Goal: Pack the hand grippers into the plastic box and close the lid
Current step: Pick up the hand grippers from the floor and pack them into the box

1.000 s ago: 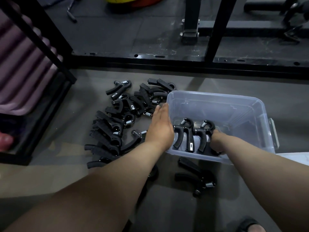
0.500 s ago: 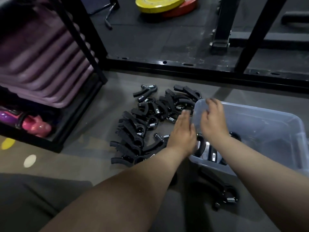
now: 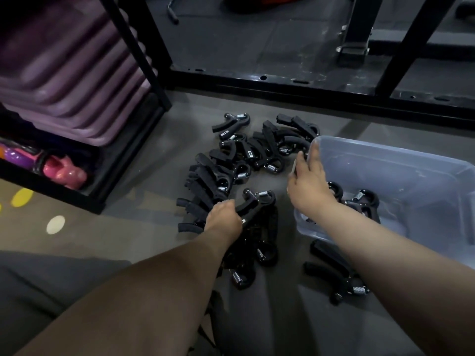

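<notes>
2 black hand grippers [image 3: 359, 201] are stowed in the translucent plastic box [image 3: 401, 160]; a heap [image 3: 239, 160] is left on the grey floor [image 3: 159, 155] beside it. 1 handle [image 3: 246, 205] is clenched by the left hand [image 3: 223, 220]; the right hand [image 3: 308, 183] is spread at the box corner. Risk: interlocked neighbours dragged, dropped.

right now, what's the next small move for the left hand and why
Probably lift the hand gripper that the left hand grips out of the pile and carry it right, into the plastic box. The box stands open beside the pile with only a couple of grippers visible in it, and many more lie on the floor.
</notes>
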